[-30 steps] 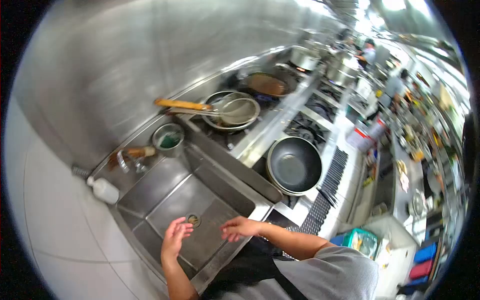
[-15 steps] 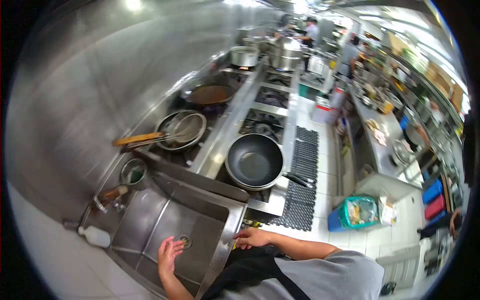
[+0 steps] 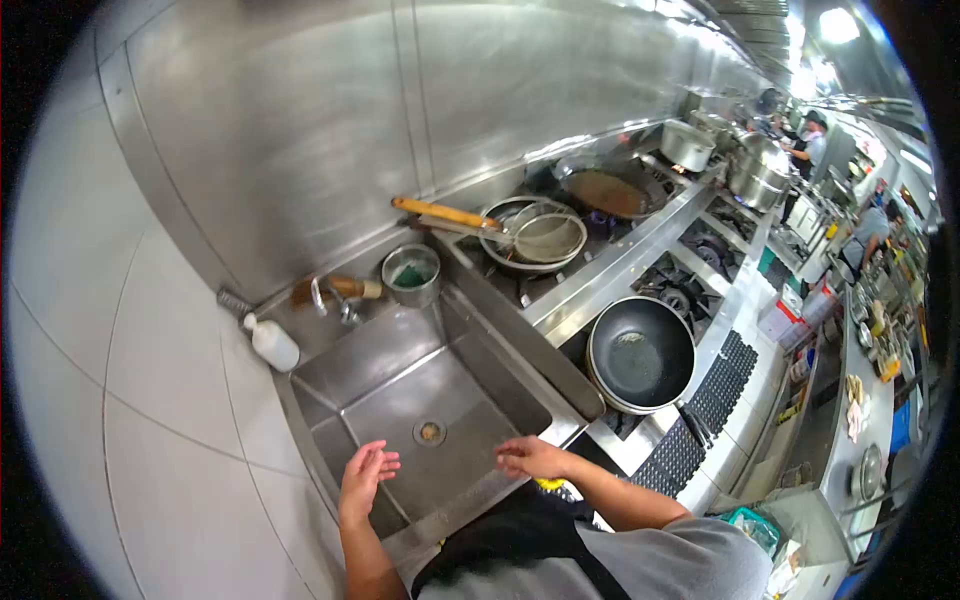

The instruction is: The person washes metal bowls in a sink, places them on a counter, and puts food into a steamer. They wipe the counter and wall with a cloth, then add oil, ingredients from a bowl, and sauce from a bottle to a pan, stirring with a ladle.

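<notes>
My left hand (image 3: 368,482) hovers over the near left part of the steel sink (image 3: 470,385), fingers apart and slightly bent, holding nothing. Above the sink's front right side is my right hand (image 3: 532,457), also free of any object, its fingers loosely curled and apart. Between and beyond the hands, the round drain (image 3: 430,433) shows in the basin floor. A faucet (image 3: 345,310) stands at the back of the sink beside a brown bristle brush (image 3: 360,288). Near it are a white bottle (image 3: 272,345) and a metal pot (image 3: 412,290) with something green inside.
Right of the sink, a black wok (image 3: 640,350) rests on the stove, its handle pointing toward the floor mat (image 3: 680,455). Wooden-handled strainers (image 3: 550,238) lie over a pan behind. Farther back are a pan of brown liquid (image 3: 608,192), large pots and a person (image 3: 808,145).
My view has turned left, so the sink and stove sit farther right. My right hand has moved from the sink's edge to over the basin. My left hand stays open above the sink.
</notes>
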`<control>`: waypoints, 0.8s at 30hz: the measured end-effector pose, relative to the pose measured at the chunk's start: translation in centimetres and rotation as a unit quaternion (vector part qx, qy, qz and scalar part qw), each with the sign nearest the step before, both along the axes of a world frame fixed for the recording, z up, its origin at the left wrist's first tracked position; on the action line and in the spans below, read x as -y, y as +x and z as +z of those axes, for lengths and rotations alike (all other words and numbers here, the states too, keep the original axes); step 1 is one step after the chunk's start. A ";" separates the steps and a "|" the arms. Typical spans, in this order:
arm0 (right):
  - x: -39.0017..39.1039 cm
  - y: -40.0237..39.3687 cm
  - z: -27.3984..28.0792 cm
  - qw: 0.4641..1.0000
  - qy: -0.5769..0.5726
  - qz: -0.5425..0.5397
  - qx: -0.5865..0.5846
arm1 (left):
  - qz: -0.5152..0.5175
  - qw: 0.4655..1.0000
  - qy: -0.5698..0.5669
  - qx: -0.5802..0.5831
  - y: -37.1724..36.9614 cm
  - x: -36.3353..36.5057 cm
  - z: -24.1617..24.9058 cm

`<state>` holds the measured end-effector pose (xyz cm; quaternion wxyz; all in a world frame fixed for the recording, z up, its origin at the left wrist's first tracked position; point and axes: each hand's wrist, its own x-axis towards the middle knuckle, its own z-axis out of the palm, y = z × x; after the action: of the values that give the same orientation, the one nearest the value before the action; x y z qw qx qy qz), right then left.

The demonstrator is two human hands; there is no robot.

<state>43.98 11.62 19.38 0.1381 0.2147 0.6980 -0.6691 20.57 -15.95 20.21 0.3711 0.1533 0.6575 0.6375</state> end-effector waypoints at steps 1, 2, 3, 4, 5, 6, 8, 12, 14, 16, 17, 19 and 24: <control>0.0 -0.7 -0.2 1.000 -0.008 0.014 -0.011 | 0.021 1.000 0.003 0.004 0.5 0.6 0.4; 0.1 -1.1 -1.1 0.999 0.001 0.022 -0.030 | 0.032 0.999 0.013 -0.007 0.8 1.2 0.0; 0.1 -1.6 -1.9 0.998 0.012 0.031 -0.052 | 0.046 0.999 0.004 0.001 1.2 1.8 -0.2; 0.1 -2.1 -1.5 0.998 0.004 0.045 -0.045 | 0.056 0.998 -0.004 -0.004 1.5 2.3 -0.3; 0.2 -2.5 -0.6 0.998 0.000 0.060 -0.024 | 0.065 0.998 -0.012 -0.010 2.1 3.1 -0.5; 0.2 -2.8 -0.3 0.997 -0.002 0.072 -0.006 | 0.070 0.997 -0.010 -0.009 2.6 3.7 -0.7; 0.3 -3.5 -0.8 0.994 0.023 0.104 -0.021 | 0.095 0.995 -0.022 0.000 3.8 5.0 -1.6; 0.2 -3.3 -0.8 0.993 0.065 0.091 -0.040 | 0.131 0.990 -0.052 0.021 6.3 5.2 -2.4; 0.3 -3.2 -1.4 0.979 0.121 0.119 -0.110 | 0.120 0.990 -0.073 0.028 7.0 4.7 -2.4; -0.4 -2.3 -2.2 0.970 0.155 0.123 -0.140 | 0.095 0.993 -0.068 0.032 7.5 4.1 -3.1; -0.6 -1.9 -2.6 0.968 0.139 0.138 -0.155 | 0.080 0.995 -0.063 0.018 7.7 3.5 -3.1; -1.5 -0.5 -3.3 0.967 0.132 0.134 -0.170 | 0.043 0.998 -0.053 0.002 7.1 1.2 -2.4; -2.9 9.3 -6.2 0.983 0.101 0.088 -0.128 | -0.050 0.995 -0.089 -0.007 8.3 -6.0 -0.8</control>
<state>53.24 14.54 13.17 0.0833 0.0778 0.7902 -0.6022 28.84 -9.93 19.40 0.4101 0.1572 0.7054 0.5563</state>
